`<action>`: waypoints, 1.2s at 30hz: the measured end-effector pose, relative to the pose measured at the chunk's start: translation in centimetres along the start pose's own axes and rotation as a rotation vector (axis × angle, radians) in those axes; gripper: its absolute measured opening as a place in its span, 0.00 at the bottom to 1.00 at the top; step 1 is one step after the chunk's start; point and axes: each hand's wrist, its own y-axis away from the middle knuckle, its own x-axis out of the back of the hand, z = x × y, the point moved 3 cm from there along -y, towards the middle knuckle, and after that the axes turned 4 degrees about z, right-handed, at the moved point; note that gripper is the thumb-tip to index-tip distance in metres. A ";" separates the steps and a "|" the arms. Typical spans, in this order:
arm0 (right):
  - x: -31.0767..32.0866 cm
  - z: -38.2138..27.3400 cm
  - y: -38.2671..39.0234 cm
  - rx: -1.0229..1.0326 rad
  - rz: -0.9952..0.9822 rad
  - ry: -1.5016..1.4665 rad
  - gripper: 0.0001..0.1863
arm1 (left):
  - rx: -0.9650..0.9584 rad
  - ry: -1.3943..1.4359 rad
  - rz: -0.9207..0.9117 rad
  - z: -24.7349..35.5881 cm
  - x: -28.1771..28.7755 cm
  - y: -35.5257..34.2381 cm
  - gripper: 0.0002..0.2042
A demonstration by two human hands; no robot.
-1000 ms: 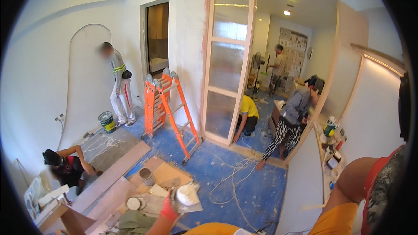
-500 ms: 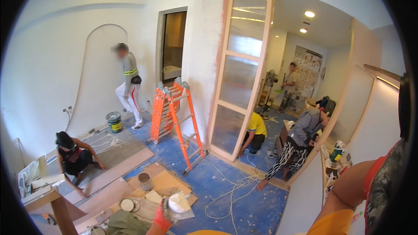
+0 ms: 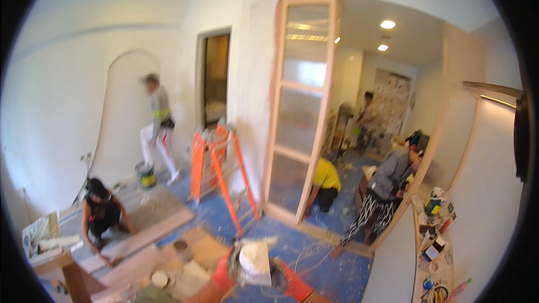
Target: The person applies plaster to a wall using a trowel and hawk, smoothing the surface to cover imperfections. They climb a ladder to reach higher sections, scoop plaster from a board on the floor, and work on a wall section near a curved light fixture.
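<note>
My left hand (image 3: pixel 224 271) clamps the white lump (image 3: pixel 254 256) | my right hand (image 3: pixel 294 280) just beside it, grip too blurred to tell | lump taken up, not yet released

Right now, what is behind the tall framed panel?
A crouching person in yellow shows past the right edge of the panel, their head out of sight. Whatever else lies behind its cloudy surface cannot be made out.

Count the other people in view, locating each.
5: one squatting lower left, one upright at left, one right of centre in yellow, one bending at right, one farthest back. Others may be hidden.
</note>
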 end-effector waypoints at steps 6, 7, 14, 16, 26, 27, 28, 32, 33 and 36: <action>1.0 -4.1 -3.1 0.152 0.074 0.089 0.23 | -0.043 -0.271 -0.140 -6.6 0.2 -4.3 0.26; 1.7 -5.1 -2.8 0.204 0.108 0.130 0.22 | -0.158 -0.348 -0.168 -7.3 -0.3 -4.3 0.26; 8.4 -11.1 1.1 0.571 0.293 0.277 0.20 | -0.012 -0.159 0.013 -3.9 -2.0 -7.7 0.33; 9.3 -12.2 2.5 0.492 0.332 0.109 0.18 | 0.163 -0.036 -0.633 -1.4 -9.6 -4.9 0.36; -9.6 -13.4 14.2 0.426 0.240 0.284 0.16 | -0.490 -0.575 -0.394 4.3 -13.7 -12.2 0.31; -9.4 -13.5 15.1 0.459 0.317 0.255 0.17 | -0.229 -0.269 -0.309 1.5 -14.7 -13.6 0.28; -7.6 -13.3 16.2 0.446 0.341 0.228 0.18 | -0.015 0.045 -0.186 -1.1 -16.9 -13.7 0.25; -7.9 -10.4 16.1 0.392 0.291 0.135 0.18 | -0.168 -0.081 -0.336 -0.8 -19.7 -11.9 0.30; -7.9 -10.5 15.9 0.407 0.305 0.100 0.18 | -0.166 -0.092 -0.305 -0.6 -20.3 -11.0 0.30; -8.3 -10.4 15.3 0.399 0.345 0.169 0.18 | -0.199 -0.175 -0.244 -1.0 -21.2 -9.4 0.31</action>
